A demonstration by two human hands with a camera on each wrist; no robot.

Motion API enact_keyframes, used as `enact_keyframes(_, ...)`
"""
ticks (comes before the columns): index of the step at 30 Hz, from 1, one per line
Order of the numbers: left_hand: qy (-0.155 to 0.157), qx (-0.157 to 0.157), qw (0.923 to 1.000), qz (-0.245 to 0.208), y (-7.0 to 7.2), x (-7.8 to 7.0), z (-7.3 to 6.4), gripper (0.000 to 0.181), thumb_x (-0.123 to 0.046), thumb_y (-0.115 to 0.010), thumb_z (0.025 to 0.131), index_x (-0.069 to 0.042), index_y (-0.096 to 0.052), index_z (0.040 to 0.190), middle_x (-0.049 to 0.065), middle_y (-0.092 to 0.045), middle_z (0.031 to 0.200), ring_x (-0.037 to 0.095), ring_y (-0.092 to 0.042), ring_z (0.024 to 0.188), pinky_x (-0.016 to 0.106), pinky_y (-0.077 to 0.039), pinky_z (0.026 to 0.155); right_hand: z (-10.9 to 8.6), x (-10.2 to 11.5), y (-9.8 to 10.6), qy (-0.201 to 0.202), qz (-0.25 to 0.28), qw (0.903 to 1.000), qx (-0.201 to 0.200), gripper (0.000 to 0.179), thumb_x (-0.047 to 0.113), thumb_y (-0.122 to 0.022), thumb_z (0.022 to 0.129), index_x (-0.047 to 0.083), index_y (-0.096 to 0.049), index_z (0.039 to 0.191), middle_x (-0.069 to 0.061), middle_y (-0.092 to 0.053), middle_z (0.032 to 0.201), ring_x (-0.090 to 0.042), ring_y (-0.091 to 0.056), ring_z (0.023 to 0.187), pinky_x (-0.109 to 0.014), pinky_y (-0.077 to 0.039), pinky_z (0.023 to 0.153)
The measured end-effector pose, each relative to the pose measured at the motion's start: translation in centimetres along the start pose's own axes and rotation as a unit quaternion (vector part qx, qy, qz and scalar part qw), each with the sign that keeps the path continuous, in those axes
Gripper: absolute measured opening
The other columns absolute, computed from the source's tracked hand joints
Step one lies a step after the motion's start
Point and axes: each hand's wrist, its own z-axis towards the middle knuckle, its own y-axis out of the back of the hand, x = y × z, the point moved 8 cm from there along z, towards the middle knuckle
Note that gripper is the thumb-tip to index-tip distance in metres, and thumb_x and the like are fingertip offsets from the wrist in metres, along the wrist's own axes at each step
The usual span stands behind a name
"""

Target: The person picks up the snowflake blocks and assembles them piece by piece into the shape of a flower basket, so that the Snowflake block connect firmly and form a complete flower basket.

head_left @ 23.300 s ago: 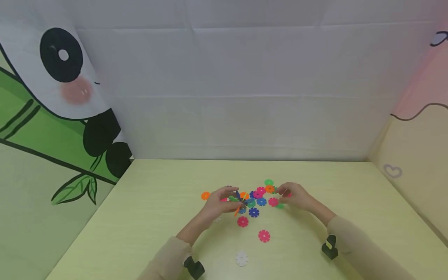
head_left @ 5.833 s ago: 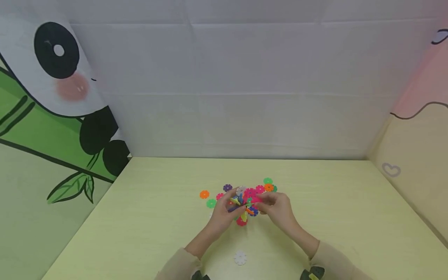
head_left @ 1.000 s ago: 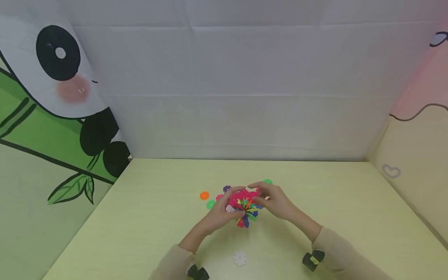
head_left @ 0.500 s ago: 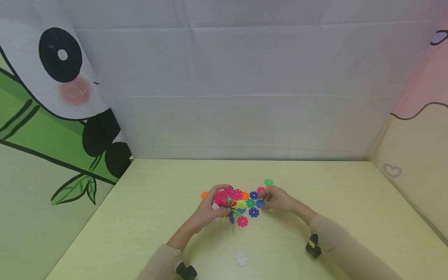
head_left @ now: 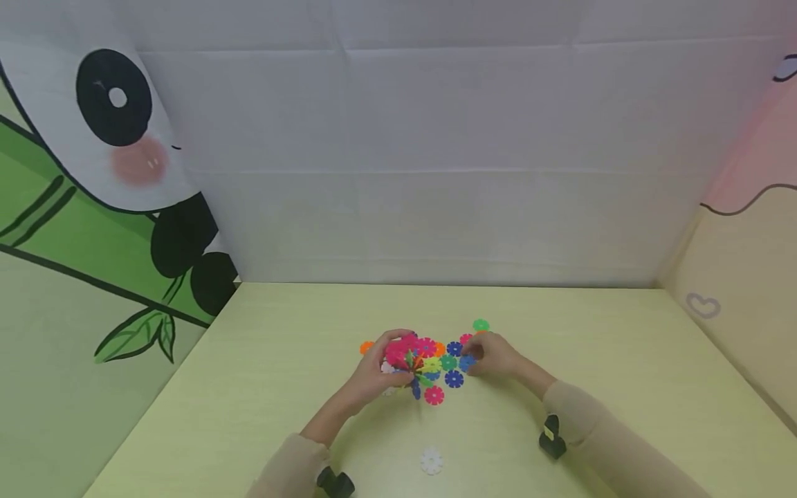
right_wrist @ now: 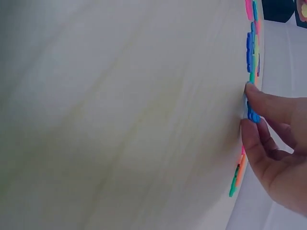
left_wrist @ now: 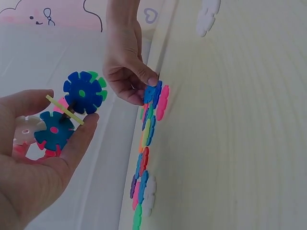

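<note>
My left hand (head_left: 367, 379) holds up a cluster of slotted plastic snowflake discs (head_left: 398, 354), pink at the top with yellow, green and blue ones fanning out. In the left wrist view, thumb and fingers grip this cluster round its side; blue discs (left_wrist: 82, 93) and an edge-on yellow disc (left_wrist: 60, 106) face the camera. My right hand (head_left: 496, 358) is down at the right side of the loose discs, with thumb and fingertips pinching a blue snowflake disc (right_wrist: 253, 114) at the tabletop. Part of that disc is hidden by the fingers.
Loose discs lie between and behind the hands, among them a dark blue disc (head_left: 454, 378), a pink disc (head_left: 434, 395) and a green disc (head_left: 481, 324). A white disc (head_left: 431, 460) lies alone near the front. A white backdrop (head_left: 398, 207) stands behind the table.
The cluster has grown since the oldest frame, and a pink disc near the front is gone. Over the last second the left hand carried the cluster left; the right hand left it and reached the blue disc.
</note>
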Motion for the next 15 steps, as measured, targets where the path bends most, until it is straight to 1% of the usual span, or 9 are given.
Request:
enact_keyframes(3,-0.006,-0.005,0.9999,0.007,-0.2,-0.3,0.0,0.058,-0.007,-0.067,0.079,-0.020,-0.042,0.130,0.005,-0.041,0.134,0.030,-0.033,0.127,0.050,-0.040,0.095,-0.1,0.2,0.2,0.011,-0.007,0.9998,-0.012,0.027,0.001,-0.076,0.066,0.004,-0.066,0.090,0.000,-0.057,0.079,-0.014,-0.050,0.074,-0.026,-0.047,0.066)
enact_keyframes(5,-0.008,-0.010,0.9999,0.010,-0.3,-0.4,0.0,0.059,-0.009,-0.068,0.079,-0.020,-0.042,0.130,0.005,-0.040,0.135,0.029,-0.031,0.128,0.050,-0.040,0.095,-0.3,0.4,0.4,0.021,-0.005,0.9995,-0.022,0.027,-0.001,-0.077,0.065,0.003,-0.066,0.089,-0.001,-0.056,0.077,-0.014,-0.048,0.072,-0.024,-0.046,0.063)
enact_keyframes(9,-0.003,-0.014,0.9999,-0.008,-0.4,-0.4,0.2,0.060,-0.007,-0.067,0.079,-0.017,-0.040,0.132,0.007,-0.043,0.133,0.029,-0.036,0.125,0.045,-0.043,0.093,-1.0,0.8,1.2,0.027,0.011,0.9978,-0.060,0.025,-0.002,-0.077,0.064,0.001,-0.067,0.087,-0.002,-0.060,0.079,-0.014,-0.053,0.072,-0.023,-0.048,0.064)
enact_keyframes(10,0.000,-0.016,0.9998,-0.013,-0.5,-0.4,0.2,0.061,-0.006,-0.067,0.079,-0.016,-0.040,0.133,0.007,-0.043,0.133,0.029,-0.037,0.124,0.043,-0.044,0.092,-1.3,1.0,1.5,0.026,0.022,0.9968,-0.072,0.025,-0.002,-0.076,0.064,0.000,-0.067,0.088,-0.003,-0.062,0.080,-0.015,-0.055,0.073,-0.023,-0.049,0.064)
enact_keyframes(12,0.006,-0.017,0.9995,-0.025,-0.5,-0.4,0.3,0.062,-0.005,-0.067,0.079,-0.015,-0.039,0.133,0.009,-0.045,0.131,0.029,-0.041,0.121,0.039,-0.047,0.089,-2.0,1.4,2.1,0.012,0.061,0.9938,-0.092,0.025,-0.001,-0.075,0.067,-0.002,-0.067,0.091,-0.005,-0.064,0.083,-0.015,-0.057,0.074,-0.024,-0.050,0.063)
enact_keyframes(15,0.013,-0.025,0.9988,-0.039,-0.6,-0.5,0.4,0.062,-0.006,-0.067,0.080,-0.017,-0.038,0.134,0.010,-0.047,0.128,0.030,-0.045,0.117,0.037,-0.049,0.086,-3.2,2.7,2.8,-0.009,0.153,0.9824,-0.107,0.029,0.003,-0.073,0.073,-0.004,-0.065,0.100,-0.009,-0.065,0.089,-0.017,-0.059,0.077,-0.024,-0.051,0.065)
